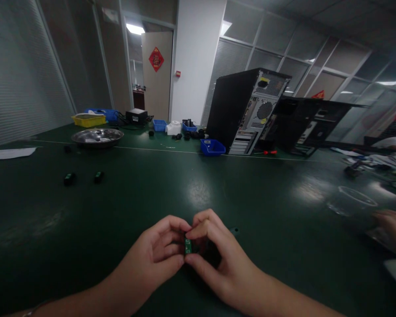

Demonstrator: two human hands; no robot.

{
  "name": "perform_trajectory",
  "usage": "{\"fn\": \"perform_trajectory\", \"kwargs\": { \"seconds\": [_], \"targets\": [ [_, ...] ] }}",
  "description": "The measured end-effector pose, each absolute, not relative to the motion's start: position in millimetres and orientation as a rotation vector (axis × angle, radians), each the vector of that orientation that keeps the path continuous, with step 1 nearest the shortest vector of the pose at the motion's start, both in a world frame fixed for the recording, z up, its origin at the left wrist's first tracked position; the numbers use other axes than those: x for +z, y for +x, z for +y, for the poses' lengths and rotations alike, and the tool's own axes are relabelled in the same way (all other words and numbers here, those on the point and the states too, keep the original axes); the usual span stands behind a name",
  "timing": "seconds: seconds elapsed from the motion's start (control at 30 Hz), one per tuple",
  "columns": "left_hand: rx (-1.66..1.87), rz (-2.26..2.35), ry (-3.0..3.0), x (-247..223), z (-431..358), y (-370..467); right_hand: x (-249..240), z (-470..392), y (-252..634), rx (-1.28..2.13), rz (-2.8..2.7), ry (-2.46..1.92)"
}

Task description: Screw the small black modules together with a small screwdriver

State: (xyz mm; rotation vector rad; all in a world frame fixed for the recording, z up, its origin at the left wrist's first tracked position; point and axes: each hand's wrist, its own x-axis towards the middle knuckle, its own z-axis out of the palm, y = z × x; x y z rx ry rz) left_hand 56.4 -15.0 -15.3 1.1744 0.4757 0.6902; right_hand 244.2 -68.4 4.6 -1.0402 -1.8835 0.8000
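A small green circuit board (188,245) is held upright between both hands near the bottom centre. My left hand (156,253) pinches its left side with thumb and fingertips, the other fingers curled behind. From the right, my right hand (219,255) grips it between thumb and index finger. Something dark sits behind the board, mostly hidden by the fingers. Just beyond my right hand a small flat piece (234,230) lies on the green table (158,189). Two small black parts with green tops, one (69,178) farther left and one (99,177) beside it, rest at the left.
A metal dish (97,137) and yellow tray (89,120) stand at the back left. A blue bin (213,147) sits beside a black computer tower (247,110). At the right are a clear container (351,201) and another person's hand (394,229).
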Motion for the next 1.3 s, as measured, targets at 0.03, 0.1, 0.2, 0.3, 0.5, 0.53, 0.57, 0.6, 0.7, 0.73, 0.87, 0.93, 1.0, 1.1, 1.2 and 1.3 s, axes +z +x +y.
{"fn": "perform_trajectory", "kwargs": {
  "seconds": [0.03, 0.1, 0.2, 0.3, 0.5, 0.53, 0.57, 0.6, 0.7, 0.73, 0.87, 0.93, 1.0, 1.1, 1.2, 1.3],
  "targets": [
    [0.691, 0.487, 1.171, -15.0, -15.0, 56.4, 4.3, -68.4, 244.3, 0.791, -1.887, -1.052],
    [0.695, 0.512, 1.165, -16.5, -14.3, 56.2, 4.1, -68.5, 244.6, 0.770, -1.899, -1.068],
    [0.699, 0.529, 1.167, -22.7, -11.7, 55.9, 4.7, -68.6, 245.3, 0.746, -1.927, -1.059],
    [0.696, 0.551, 1.175, -26.8, -9.2, 56.0, 5.5, -68.7, 246.3, 0.733, -1.942, -1.048],
    [0.723, 0.630, 1.191, -17.5, -12.2, 59.6, 5.0, -68.7, 245.1, 0.735, -1.942, -1.058],
    [0.732, 0.641, 1.194, -15.5, -13.0, 60.6, 4.7, -68.4, 244.8, 0.729, -1.947, -1.058],
    [0.741, 0.653, 1.197, -13.7, -13.5, 61.6, 4.5, -68.1, 244.7, 0.719, -1.953, -1.058],
    [0.750, 0.666, 1.200, -12.1, -13.7, 62.4, 4.5, -67.8, 245.0, 0.711, -1.961, -1.062],
    [0.783, 0.711, 1.209, -8.7, -10.9, 62.7, 6.9, -67.4, 248.0, 0.701, -2.005, -1.066],
    [0.794, 0.727, 1.214, -8.0, -8.9, 61.8, 8.7, -67.3, 249.8, 0.693, -2.028, -1.064],
    [0.797, 0.781, 1.226, -6.3, 3.5, 54.5, 18.7, -65.3, 259.9, 0.567, -2.139, -1.112],
    [0.739, 0.781, 1.245, -4.4, 10.3, 50.0, 22.5, -62.5, 266.0, 0.466, -2.216, -1.156],
    [0.672, 0.775, 1.327, -0.9, 15.5, 46.4, 23.7, -58.6, 272.2, 0.390, -2.291, -1.191],
    [0.613, 0.782, 1.571, 5.1, 17.9, 43.7, 21.7, -52.5, 280.2, 0.388, -2.332, -1.174],
    [0.553, 0.781, 1.837, 8.0, 15.8, 42.5, 18.3, -48.8, 284.8, 0.401, -2.372, -1.164],
    [0.535, 0.795, 2.025, 6.0, 14.1, 41.8, 16.3, -47.8, 286.1, 0.389, -2.397, -1.164]
  ]
}}
